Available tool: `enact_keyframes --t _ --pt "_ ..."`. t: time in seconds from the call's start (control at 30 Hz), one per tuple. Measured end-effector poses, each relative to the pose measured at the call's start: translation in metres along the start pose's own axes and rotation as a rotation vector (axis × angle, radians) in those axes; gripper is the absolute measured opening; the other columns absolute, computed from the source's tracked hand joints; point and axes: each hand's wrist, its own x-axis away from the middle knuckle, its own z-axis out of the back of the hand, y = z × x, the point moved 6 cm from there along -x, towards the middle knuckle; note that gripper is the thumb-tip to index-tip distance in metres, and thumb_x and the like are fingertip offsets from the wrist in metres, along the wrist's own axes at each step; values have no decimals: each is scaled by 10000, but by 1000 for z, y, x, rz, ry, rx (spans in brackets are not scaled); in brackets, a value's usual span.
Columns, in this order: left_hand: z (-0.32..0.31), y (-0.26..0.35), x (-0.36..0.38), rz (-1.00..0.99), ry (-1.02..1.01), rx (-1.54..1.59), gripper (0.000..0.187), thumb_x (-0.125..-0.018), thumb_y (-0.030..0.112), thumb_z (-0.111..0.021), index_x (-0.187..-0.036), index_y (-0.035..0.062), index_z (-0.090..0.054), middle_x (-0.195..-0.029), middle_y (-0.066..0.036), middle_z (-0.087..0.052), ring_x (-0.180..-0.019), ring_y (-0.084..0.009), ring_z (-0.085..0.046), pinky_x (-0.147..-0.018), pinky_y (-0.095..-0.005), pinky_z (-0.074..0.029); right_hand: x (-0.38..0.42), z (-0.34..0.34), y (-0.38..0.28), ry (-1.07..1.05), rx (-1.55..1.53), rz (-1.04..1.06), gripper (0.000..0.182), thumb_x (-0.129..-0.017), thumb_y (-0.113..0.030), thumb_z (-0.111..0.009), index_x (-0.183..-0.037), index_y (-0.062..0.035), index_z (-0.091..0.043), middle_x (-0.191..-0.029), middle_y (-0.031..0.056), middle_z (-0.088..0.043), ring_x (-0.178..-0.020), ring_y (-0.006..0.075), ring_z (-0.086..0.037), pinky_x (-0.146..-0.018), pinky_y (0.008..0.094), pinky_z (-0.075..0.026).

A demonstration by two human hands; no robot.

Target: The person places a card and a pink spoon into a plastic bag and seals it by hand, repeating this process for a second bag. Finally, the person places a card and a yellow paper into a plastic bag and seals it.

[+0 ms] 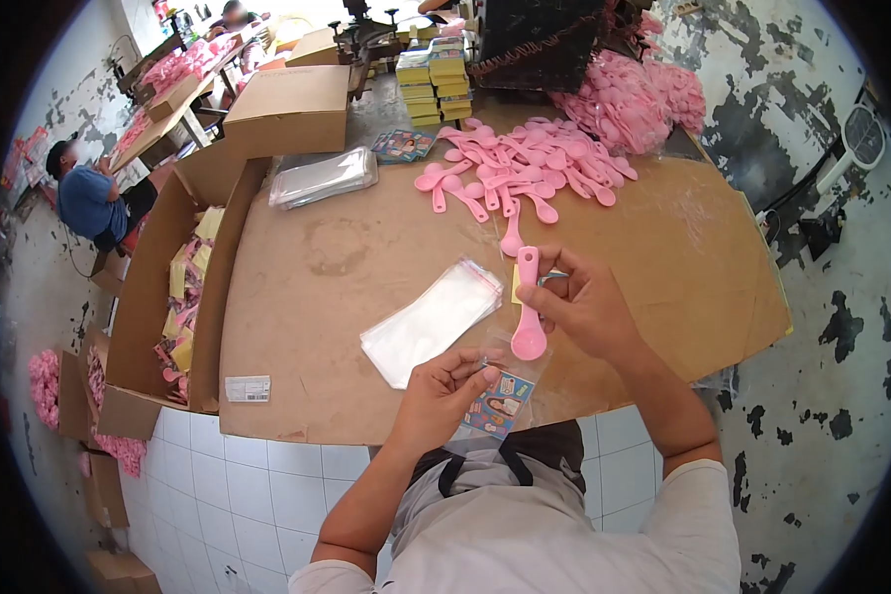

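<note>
Between the thumb and fingers of my right hand (pixel 586 305) is a pink measuring spoon (pixel 529 340), its bowl pointing down toward me. Something yellow shows just behind its handle, mostly hidden by my fingers. My left hand (pixel 436 392) pinches the top of a small clear plastic bag (pixel 537 368) at the table's near edge. Inside the bag lies a colourful printed card (pixel 499 406). The spoon's bowl overlaps the bag's opening in this view. A stack of clear bags (pixel 426 325) lies left of the spoon. Beyond my right hand is a loose pink spoon (pixel 511 240).
A pile of pink spoons (pixel 530 163) covers the table's far side, near a bulging bag of spoons (pixel 614 99). Stacked cards (pixel 434 84) and more clear bags (pixel 324 178) stand at the back. An open carton (pixel 230 287) with packed pieces borders the left. A person (pixel 91 203) sits far left.
</note>
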Motion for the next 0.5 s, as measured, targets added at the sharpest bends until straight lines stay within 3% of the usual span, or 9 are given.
enact_keyframes --t 0.07,0.37,0.5 --pt "-5 3 0 -25 7 -14 277 -1035 79 -674 -1275 -60 -673 -1129 -128 -766 -1002 -110 -704 -873 -262 -578 9 -2 -7 57 -1 135 504 -931 -70 -785 -1383 -31 -567 -999 19 -623 -717 51 -652 -571 196 -491" --pt "-4 1 1 -51 57 -119 268 -1040 102 -679 -1260 -47 -710 -1101 -86 -777 -971 -76 -675 -851 -248 -567 29 -17 -7 123 119 208 504 -928 -40 -785 -1375 -35 -552 -1031 50 -633 -765 71 -694 -620 204 -531" --pt "-5 1 3 -47 89 -109 263 -1041 129 -687 -1234 -45 -723 -1062 -73 -776 -913 -58 -657 -803 -231 -557 38 -20 15 162 131 279 301 -969 -82 -748 -1239 -15 -633 -1091 84 -659 -826 113 -701 -701 249 -562"
